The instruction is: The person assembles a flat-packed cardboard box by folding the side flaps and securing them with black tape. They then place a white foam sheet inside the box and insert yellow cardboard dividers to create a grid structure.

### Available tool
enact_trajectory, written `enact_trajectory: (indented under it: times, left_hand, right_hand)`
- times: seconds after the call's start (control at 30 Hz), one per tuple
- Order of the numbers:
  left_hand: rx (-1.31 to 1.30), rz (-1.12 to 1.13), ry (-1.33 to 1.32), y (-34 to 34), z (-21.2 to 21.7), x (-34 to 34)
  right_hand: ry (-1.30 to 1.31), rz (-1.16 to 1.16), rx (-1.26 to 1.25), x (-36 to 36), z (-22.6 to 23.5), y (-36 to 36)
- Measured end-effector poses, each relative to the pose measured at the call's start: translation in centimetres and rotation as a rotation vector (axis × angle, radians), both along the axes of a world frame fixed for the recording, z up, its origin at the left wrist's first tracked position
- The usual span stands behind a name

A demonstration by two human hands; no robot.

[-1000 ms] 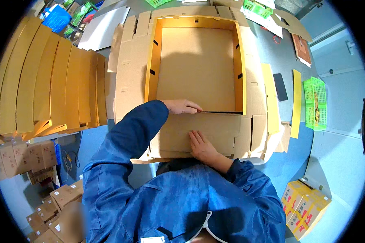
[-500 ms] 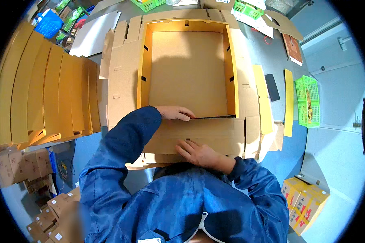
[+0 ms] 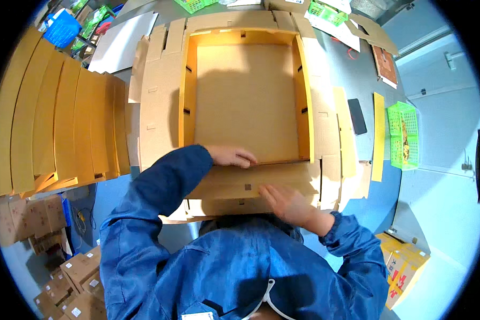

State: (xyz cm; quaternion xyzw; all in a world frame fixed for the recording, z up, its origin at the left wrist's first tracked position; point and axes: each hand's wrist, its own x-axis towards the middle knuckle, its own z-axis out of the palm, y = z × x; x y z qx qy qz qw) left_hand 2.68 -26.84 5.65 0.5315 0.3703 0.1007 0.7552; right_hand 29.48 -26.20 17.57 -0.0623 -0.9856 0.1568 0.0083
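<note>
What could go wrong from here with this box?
The left hand is at the crease of the box, so it might get pinched if the flap folds up. The right hand is right of the flap's middle, so pressing there could bend it unevenly.

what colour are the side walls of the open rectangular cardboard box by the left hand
Its side walls are golden yellow, clearest in the head view.

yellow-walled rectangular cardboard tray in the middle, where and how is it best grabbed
Probably grip the tray by its upright yellow left wall and right wall, near the middle, coming from above, one hand each. Their narrow top edges and the open space between leave room for fingers inside, thumbs outside. The brown cardboard near flap reaches toward the person, so looks a poorer hold.
</note>
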Motion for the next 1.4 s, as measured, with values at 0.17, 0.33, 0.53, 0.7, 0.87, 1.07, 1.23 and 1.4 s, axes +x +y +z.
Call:
enact_trajectory:
  times: [0.17, 0.33, 0.53, 0.7, 0.87, 1.07, 1.23, 1.4]
  left_hand:
    - [0.093, -0.143, 0.117, -5.0, -1.3, 2.5]
    - [0.512, 0.367, 0.479, -6.6, 4.9, -3.5]
    - [0.853, 0.493, 0.841, -16.1, 8.1, 1.8]
    - [1.027, 0.523, 1.062, -15.7, 4.6, 1.7]
    - [1.056, 0.49, 1.092, -15.6, 3.9, 1.5]
    - [0.878, 0.454, 0.95, -15.1, 2.5, 0.7]
    - [0.699, 0.275, 0.887, -13.4, 3.6, -0.2]
    - [0.588, -0.008, 1.076, -11.3, 3.6, -0.9]
  right_hand:
    - [-0.24, -0.081, -0.409, -1.3, -2.8, 4.7]
    - [-0.612, -0.164, -1.01, -3.8, -8.4, 10.9]
    - [-0.771, -0.282, -1.055, -7.5, -8.6, 14.8]
    - [-0.141, -0.23, -0.451, -5.3, -5.6, 14.3]
    - [-0.085, -0.136, 0.246, 1.5, -1.5, 8.5]
    - [-0.039, -0.168, 0.135, 2.4, -7.3, 8.7]
    - [-0.239, -0.042, 0.132, 1.5, -7.7, 9.9]
    - [-0.347, 0.069, 0.17, 1.3, -8.6, 11.2]
